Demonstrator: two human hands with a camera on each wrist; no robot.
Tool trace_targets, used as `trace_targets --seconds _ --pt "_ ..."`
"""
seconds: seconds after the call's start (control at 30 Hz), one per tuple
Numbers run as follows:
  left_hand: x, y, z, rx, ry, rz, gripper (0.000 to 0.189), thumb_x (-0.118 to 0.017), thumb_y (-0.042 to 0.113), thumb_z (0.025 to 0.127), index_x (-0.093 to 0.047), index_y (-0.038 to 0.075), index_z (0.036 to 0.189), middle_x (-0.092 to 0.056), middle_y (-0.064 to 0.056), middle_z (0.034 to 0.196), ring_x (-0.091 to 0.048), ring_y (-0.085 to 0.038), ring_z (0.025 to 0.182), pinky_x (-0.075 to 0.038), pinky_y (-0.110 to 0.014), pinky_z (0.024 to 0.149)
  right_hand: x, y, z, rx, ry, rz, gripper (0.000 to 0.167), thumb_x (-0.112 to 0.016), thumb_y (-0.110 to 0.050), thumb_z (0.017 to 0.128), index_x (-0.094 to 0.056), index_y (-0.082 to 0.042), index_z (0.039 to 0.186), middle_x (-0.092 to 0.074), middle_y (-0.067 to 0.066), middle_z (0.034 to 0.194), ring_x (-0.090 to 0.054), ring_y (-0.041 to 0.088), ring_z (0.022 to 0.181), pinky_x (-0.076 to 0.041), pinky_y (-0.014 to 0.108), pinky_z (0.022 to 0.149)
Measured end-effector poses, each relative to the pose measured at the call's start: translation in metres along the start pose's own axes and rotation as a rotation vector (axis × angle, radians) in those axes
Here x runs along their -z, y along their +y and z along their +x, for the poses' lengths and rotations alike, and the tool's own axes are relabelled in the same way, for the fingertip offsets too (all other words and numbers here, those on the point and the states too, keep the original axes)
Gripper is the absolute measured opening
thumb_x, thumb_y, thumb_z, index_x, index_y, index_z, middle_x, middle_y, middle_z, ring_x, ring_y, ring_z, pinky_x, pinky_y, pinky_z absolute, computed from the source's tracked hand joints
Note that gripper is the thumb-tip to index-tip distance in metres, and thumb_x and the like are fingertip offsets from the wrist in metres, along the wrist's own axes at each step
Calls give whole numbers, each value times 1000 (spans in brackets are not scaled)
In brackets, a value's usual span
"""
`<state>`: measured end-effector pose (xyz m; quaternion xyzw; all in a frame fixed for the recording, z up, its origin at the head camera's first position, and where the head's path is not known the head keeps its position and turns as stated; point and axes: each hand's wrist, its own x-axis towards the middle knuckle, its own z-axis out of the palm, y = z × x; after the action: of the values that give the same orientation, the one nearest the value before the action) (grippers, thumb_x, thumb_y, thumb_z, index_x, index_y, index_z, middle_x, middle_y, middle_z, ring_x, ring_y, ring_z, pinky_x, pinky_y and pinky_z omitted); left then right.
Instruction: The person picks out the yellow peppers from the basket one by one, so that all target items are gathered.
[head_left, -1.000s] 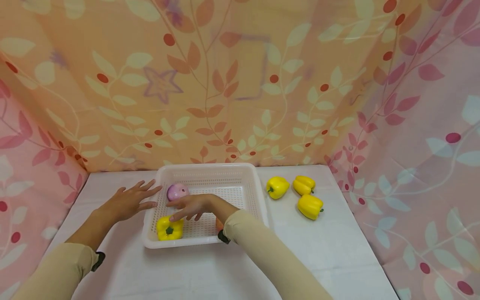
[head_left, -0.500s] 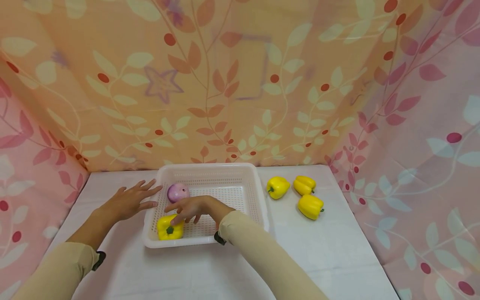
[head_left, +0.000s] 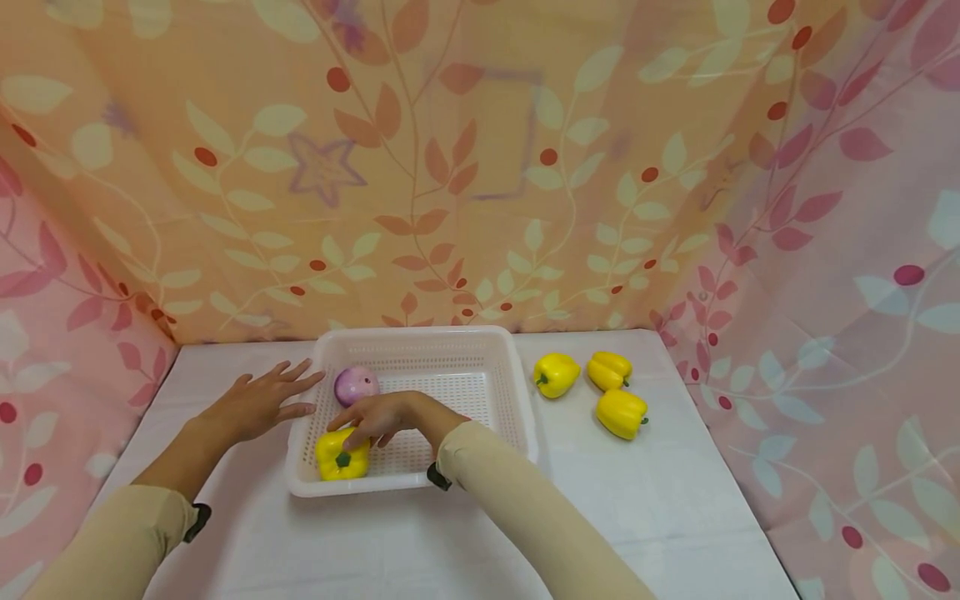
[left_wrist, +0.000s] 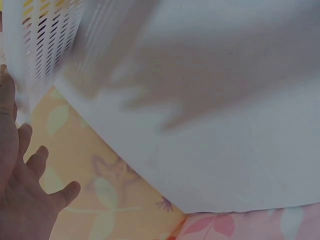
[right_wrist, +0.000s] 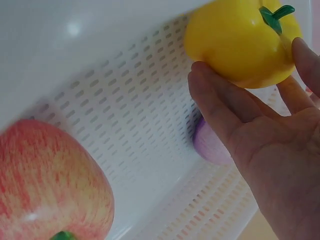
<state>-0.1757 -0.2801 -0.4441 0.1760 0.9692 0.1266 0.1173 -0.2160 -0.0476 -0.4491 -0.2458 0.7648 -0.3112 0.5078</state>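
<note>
A yellow bell pepper (head_left: 342,457) with a green stem sits in the front left corner of a white perforated basket (head_left: 417,481). My right hand (head_left: 390,417) reaches over the basket and grips this pepper. In the right wrist view the thumb is at one side of the pepper (right_wrist: 240,45) and the fingers (right_wrist: 215,95) curve along the other. Beside the basket's left rim, my left hand (head_left: 258,403) is spread with its fingers straight, fingertips at the rim; whether they touch it I cannot tell. Behind the pepper lies a round purple-pink thing (head_left: 356,384).
A red-and-yellow apple (right_wrist: 55,185) lies in the basket, mostly hidden by the right arm in the head view. Three more yellow bell peppers (head_left: 556,375) rest on the white-covered table (head_left: 600,500) right of the basket. Patterned curtains (head_left: 412,167) enclose the back and sides.
My right hand has come down onto the yellow bell pepper in the basket, its fingers drawing in around it. The left hand has stayed in place.
</note>
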Motion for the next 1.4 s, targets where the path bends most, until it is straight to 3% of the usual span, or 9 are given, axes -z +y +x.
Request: trace_targets --seconds 0.17,0.5,0.63,0.8,0.93,1.13,1.4 --pt "1 0 -1 3 1 -4 67 -56 53 96 -42 17 152 -28 -22 159 -20 -54 143 -11 -83 101 7 -1 -9 20 -8 -28 50 -66 -20 95 -54 -23 144 -51 -1 146 -55 15 115 -51 44 99" --pt "2 1 -1 6 -10 -2 69 -55 54 96 -42 18 152 -28 -22 159 -20 -54 143 -12 -83 101 31 7 -37 145 8 -90 55 -63 -21 97 -47 -19 150 -52 -4 141 -51 13 119 -49 47 102" --pt "1 -1 -1 5 0 23 68 -56 54 96 -42 18 152 -29 -22 159 -22 -53 142 -14 -82 101 39 11 -51 182 58 -132 55 -63 -20 96 -48 -18 150 -52 -2 143 -50 13 122 -49 41 101" --pt "0 -1 0 8 1 30 69 -56 54 96 -41 18 152 -29 -22 159 -22 -53 142 -14 -82 102 47 16 -72 241 102 -185 56 -63 -21 97 -46 -14 150 -52 1 146 -47 14 128 -38 34 112" --pt "-1 2 0 0 9 21 68 -57 52 96 -42 17 152 -30 -22 159 -22 -53 142 -14 -82 102 56 28 -94 269 106 -177 57 -62 -22 98 -43 -15 152 -51 0 146 -44 16 132 -31 35 116" --pt "0 4 0 -14 27 11 66 -59 49 96 -44 14 151 -30 -23 158 -23 -53 142 -16 -82 101 74 52 -127 250 159 -144 56 -63 -28 98 -45 -22 151 -54 -5 141 -48 15 129 -37 39 113" --pt "1 4 -2 -11 25 8 67 -59 50 96 -45 14 150 -30 -23 158 -23 -53 142 -16 -82 101 98 83 -169 272 229 -68 55 -61 -24 100 -43 -19 152 -58 -2 136 -54 21 121 -41 42 109"
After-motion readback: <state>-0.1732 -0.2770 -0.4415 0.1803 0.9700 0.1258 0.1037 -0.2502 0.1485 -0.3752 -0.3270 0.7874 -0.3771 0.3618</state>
